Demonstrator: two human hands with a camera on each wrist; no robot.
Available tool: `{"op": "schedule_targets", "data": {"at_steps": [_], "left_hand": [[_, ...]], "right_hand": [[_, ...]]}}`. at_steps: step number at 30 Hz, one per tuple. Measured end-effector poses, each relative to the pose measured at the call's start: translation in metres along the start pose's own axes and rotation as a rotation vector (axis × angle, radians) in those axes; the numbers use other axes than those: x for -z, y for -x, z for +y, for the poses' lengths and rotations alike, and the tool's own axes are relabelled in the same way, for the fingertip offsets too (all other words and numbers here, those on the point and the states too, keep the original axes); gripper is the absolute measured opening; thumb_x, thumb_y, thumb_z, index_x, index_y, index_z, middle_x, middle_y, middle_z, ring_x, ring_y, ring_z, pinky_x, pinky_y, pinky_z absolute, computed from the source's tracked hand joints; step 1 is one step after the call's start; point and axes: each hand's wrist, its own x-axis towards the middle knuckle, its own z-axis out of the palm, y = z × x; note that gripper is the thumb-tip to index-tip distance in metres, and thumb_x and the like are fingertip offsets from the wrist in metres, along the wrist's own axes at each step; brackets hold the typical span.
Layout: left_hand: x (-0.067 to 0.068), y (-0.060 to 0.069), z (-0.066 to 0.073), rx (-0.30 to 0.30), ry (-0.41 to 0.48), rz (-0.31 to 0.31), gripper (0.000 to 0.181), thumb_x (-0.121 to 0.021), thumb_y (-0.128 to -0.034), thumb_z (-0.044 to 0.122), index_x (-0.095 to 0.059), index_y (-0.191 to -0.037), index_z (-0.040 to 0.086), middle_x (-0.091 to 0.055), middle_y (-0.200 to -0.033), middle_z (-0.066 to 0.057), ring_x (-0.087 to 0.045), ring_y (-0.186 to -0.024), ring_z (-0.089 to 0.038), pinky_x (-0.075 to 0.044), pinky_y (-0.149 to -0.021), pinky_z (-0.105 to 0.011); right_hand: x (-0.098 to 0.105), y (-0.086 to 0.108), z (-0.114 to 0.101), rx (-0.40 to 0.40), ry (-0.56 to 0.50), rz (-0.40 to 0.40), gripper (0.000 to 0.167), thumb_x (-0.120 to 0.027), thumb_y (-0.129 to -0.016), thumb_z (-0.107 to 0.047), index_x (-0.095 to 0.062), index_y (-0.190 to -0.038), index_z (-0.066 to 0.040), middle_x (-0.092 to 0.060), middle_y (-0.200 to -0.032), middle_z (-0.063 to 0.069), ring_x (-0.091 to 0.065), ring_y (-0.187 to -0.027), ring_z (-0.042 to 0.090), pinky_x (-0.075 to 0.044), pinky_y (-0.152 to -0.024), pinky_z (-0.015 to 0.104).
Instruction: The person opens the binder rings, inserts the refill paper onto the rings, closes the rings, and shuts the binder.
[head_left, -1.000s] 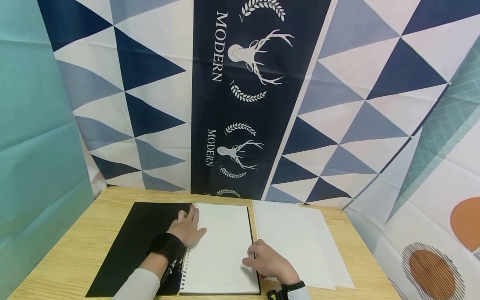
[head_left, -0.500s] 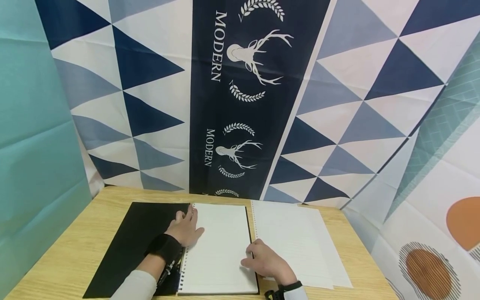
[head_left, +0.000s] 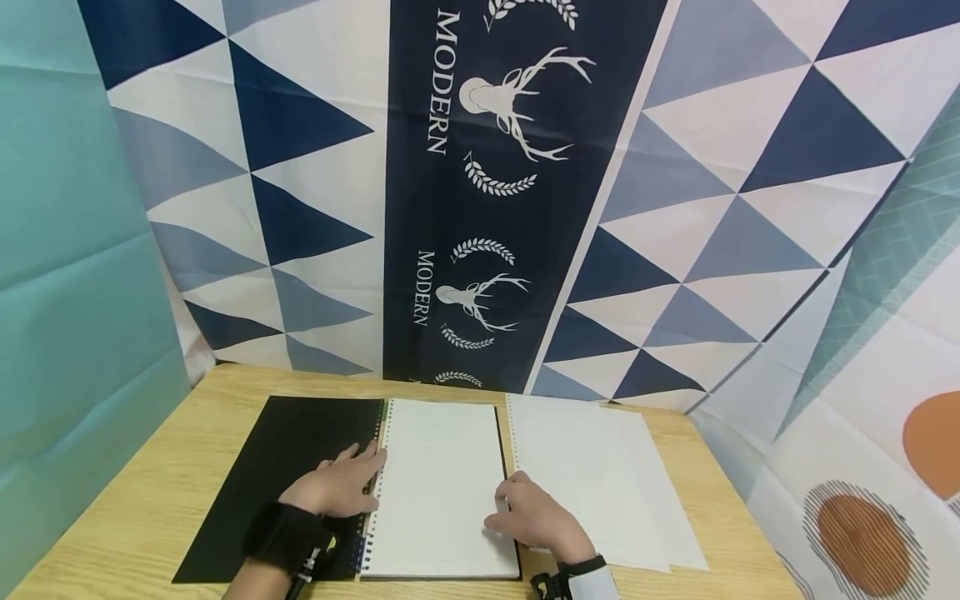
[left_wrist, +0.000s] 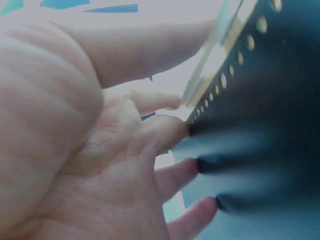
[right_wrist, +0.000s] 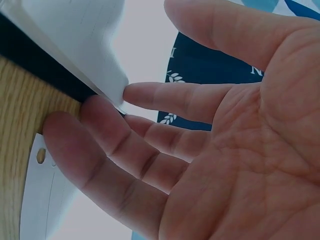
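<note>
An open loose-leaf notebook lies flat, its white page stack (head_left: 442, 492) on the right and its black cover (head_left: 292, 442) on the left. My left hand (head_left: 333, 487) rests across the binding (head_left: 365, 550), with fingertips on the black cover and the thumb at the pages' punched edge. In the left wrist view, its fingers (left_wrist: 177, 175) are spread and touch the dark, perforated cover. My right hand (head_left: 540, 515) is at the right edge of the pages. In the right wrist view its fingers (right_wrist: 130, 150) are extended, with fingertips touching the page edges and the back cover.
Loose punched sheets (head_left: 592, 492) lie overlapped right of the notebook. The wooden table (head_left: 135, 492) meets a patterned cloth backdrop (head_left: 315, 167) behind. Teal cloth (head_left: 82, 250) hangs at the left, and a printed cloth (head_left: 862, 433) at the right.
My left hand has moved from the top of the binding toward me and slightly left, uncovering the binding's upper part. The right hand stays at the page edge.
</note>
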Motion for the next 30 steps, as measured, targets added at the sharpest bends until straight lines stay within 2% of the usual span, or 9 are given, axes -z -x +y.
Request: {"op": "schedule_targets", "data": {"at_steps": [7,12,15,19,22,27,30], "left_hand": [[-0.001,0.012,-0.001,0.032,0.029,-0.072,0.091,-0.083,-0.0835,0.02,-0.033,-0.159,0.008,-0.02,-0.168,-0.024,-0.013,-0.153,-0.053,-0.016,-0.115,-0.076],[0.001,0.017,0.005,0.069,0.019,-0.1,0.094,-0.087,-0.0786,0.016,-0.037,-0.157,0.01,-0.023,-0.167,-0.022,-0.016,-0.153,-0.052,-0.018,-0.115,-0.075],[-0.003,0.013,0.001,0.077,0.009,-0.097,0.095,-0.089,-0.0747,0.015,-0.039,-0.156,0.011,-0.026,-0.166,-0.023,-0.02,-0.152,-0.052,-0.021,-0.113,-0.076],[-0.016,-0.005,-0.022,0.069,-0.015,-0.115,0.103,-0.092,-0.0674,0.026,-0.041,-0.156,0.02,-0.027,-0.166,-0.02,-0.024,-0.152,-0.051,-0.03,-0.11,-0.073],[-0.022,-0.012,-0.029,0.075,-0.018,-0.128,0.108,-0.095,-0.0638,0.032,-0.04,-0.156,0.026,-0.026,-0.167,-0.018,-0.023,-0.153,-0.049,-0.033,-0.111,-0.07],[-0.016,-0.004,-0.003,0.112,-0.023,-0.111,0.109,-0.095,-0.0635,0.018,-0.039,-0.157,0.016,-0.026,-0.166,-0.024,-0.023,-0.151,-0.052,-0.033,-0.112,-0.069],[-0.008,0.004,0.014,0.126,-0.023,-0.104,0.107,-0.094,-0.0634,0.011,-0.04,-0.156,0.011,-0.027,-0.165,-0.024,-0.023,-0.151,-0.052,-0.034,-0.111,-0.069]], "right_hand": [[-0.003,0.0,-0.001,0.027,-0.007,-0.016,0.034,-0.079,-0.084,-0.02,-0.069,-0.104,0.006,-0.058,-0.113,0.02,-0.055,-0.085,0.024,-0.047,-0.065,0.034],[-0.004,0.001,-0.001,0.014,-0.02,-0.019,0.033,-0.08,-0.083,-0.019,-0.07,-0.103,0.005,-0.058,-0.112,0.018,-0.055,-0.084,0.023,-0.047,-0.065,0.033],[-0.004,0.001,-0.002,0.012,-0.008,-0.02,0.035,-0.081,-0.083,-0.019,-0.07,-0.105,0.005,-0.058,-0.111,0.017,-0.055,-0.084,0.023,-0.046,-0.064,0.033],[-0.003,0.001,-0.003,0.0,0.007,-0.015,0.04,-0.082,-0.081,-0.019,-0.069,-0.108,0.007,-0.059,-0.11,0.017,-0.055,-0.084,0.023,-0.046,-0.065,0.033],[-0.002,0.001,-0.003,-0.017,0.017,-0.008,0.043,-0.083,-0.079,-0.019,-0.068,-0.11,0.008,-0.059,-0.111,0.018,-0.055,-0.085,0.024,-0.049,-0.069,0.037],[-0.003,-0.001,-0.002,-0.024,0.066,0.011,0.046,-0.084,-0.077,-0.021,-0.067,-0.11,0.006,-0.058,-0.11,0.016,-0.055,-0.088,0.025,-0.054,-0.08,0.047],[-0.005,-0.001,0.0,-0.007,0.093,0.025,0.047,-0.085,-0.076,-0.021,-0.063,-0.109,0.003,-0.054,-0.109,0.015,-0.054,-0.087,0.027,-0.054,-0.082,0.05]]}}
